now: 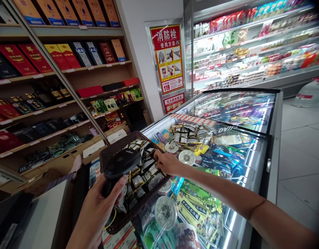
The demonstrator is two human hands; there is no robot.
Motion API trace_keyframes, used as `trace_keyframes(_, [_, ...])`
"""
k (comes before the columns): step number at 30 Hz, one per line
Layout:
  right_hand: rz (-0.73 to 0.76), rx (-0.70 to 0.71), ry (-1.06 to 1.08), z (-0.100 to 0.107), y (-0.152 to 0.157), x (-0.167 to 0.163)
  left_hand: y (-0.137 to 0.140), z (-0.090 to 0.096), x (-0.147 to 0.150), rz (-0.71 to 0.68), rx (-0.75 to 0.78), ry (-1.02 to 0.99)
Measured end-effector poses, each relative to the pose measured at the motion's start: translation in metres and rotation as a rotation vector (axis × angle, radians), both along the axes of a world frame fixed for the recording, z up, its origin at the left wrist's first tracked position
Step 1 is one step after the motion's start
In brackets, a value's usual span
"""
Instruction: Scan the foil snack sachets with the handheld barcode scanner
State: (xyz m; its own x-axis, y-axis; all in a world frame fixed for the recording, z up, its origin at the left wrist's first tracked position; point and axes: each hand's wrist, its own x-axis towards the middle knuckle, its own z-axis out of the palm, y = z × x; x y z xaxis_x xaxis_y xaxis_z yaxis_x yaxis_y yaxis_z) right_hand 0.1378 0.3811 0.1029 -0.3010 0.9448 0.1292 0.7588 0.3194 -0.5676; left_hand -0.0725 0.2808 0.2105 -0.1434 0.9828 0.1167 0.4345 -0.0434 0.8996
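In my left hand (pixel 97 200), at the lower left, is a black handheld barcode scanner (pixel 121 160), gripped by its handle with its head tilted over a basket. The dark brown woven basket (pixel 105 155) is full of small black-and-gold snack packets (pixel 151 178) with white labels on their backs. My right hand (pixel 169 163) reaches in over the basket's right side, its fingers closed at a packet there. Part of that packet is hidden by the fingers. More black-and-gold packets (pixel 184 134) lie in a loose pile beyond, on the freezer's glass top.
The chest freezer (pixel 274 155) holds ice creams and round lidded tubs (pixel 166 211) under glass. Shelves of boxes (pixel 32 58) line the left. A white box-like object (pixel 49 214) stands lower left. At the back are a fire-hydrant poster (pixel 169 58) and a lit refrigerated display (pixel 239 52).
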Motion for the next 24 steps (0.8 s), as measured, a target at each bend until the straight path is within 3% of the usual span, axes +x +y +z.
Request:
trace_keyframes(4, [0.017,0.095,0.339,-0.007,0.008,0.003,0.000,-0.001,-0.001,0.015,0.006,0.041])
trace_keyframes(9, [-0.234,0.325,0.573,0.006,0.017,0.015,-0.002,0.002,-0.001,-0.003,0.000,0.073])
trace_keyframes(14, [-0.325,0.292,0.691,0.012,0.029,0.027,-0.004,0.006,0.004,-0.062,-0.064,0.093])
trace_keyframes(24, [-0.275,0.244,0.814,-0.001,0.038,0.027,-0.007,0.007,0.007,-0.100,-0.076,0.102])
